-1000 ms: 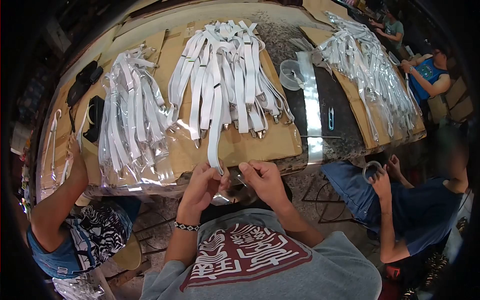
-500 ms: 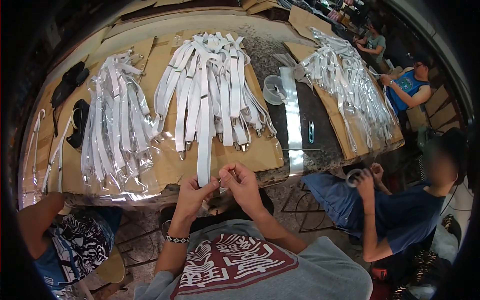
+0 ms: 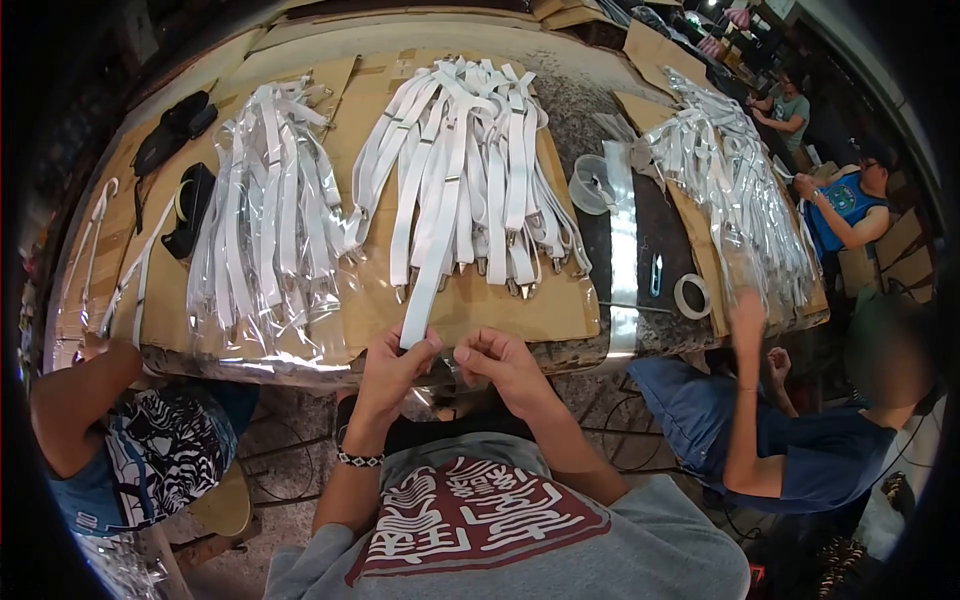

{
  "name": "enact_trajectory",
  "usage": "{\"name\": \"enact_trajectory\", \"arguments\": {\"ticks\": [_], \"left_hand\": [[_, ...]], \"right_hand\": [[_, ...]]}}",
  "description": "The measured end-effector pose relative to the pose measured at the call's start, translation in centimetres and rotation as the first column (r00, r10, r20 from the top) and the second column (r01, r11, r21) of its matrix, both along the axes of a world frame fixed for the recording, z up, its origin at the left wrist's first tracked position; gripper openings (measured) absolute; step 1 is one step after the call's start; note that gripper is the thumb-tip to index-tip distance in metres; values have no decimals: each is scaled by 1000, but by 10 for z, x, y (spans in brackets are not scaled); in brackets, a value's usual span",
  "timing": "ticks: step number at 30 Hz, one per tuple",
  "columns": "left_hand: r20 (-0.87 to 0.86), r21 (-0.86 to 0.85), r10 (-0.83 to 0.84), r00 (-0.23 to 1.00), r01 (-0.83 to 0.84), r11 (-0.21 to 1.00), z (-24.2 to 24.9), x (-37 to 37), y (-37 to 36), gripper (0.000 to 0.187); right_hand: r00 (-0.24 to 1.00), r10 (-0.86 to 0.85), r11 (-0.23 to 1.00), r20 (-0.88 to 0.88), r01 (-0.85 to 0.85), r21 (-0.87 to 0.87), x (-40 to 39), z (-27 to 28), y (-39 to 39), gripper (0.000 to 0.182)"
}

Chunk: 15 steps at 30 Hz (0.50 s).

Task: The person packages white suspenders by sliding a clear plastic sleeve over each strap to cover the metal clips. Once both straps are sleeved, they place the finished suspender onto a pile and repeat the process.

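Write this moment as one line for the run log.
left hand: holds white strap end | right hand: fingers beside strap end | strap pile: on cardboard

Long white elastic strap (image 3: pixel 432 262) lies lengthwise down the cardboard, near end overhanging.

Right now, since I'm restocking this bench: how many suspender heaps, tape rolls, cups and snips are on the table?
Heaps of white suspenders: 3 (bagged heap, loose heap, far bagged heap)
Single white strap pinched by the left hand: 1
Tape roll: 1
Clear plastic cup: 1
Blue thread snips: 1
Total: 7
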<state>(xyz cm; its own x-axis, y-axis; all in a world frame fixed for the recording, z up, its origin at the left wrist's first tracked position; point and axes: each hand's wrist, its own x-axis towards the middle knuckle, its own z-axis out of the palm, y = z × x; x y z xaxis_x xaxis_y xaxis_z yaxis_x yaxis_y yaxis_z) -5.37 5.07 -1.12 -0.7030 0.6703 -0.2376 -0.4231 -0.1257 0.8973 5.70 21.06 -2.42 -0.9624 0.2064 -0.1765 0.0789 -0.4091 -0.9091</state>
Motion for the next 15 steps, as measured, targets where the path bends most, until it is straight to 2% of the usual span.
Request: {"name": "enact_trajectory", "arguments": {"ticks": [4,7,10,13,15], "left_hand": [[35,-36,-26,999,27,999,0,6,-2,17],[72,14,-19,997,18,1000,-12,9,-3,15],[59,9,21,998,-22,1000,-14,13,-2,13],[19,-33,67,998,-66,997,-15,15,-1,15],[32,-54,99,995,-97,994,-11,14,-2,17]], "right_hand": [[999,-45,984,8,43,170,-1,2,-8,20],[993,-43,952,107,8,305,1,0,-9,26],[991,-15,964,131,-20,266,0,0,-8,26],[994,-90,921,-68,109,374,-4,3,-19,25],[986,-126,942,-105,152,299,-8,3,-27,25]]}}
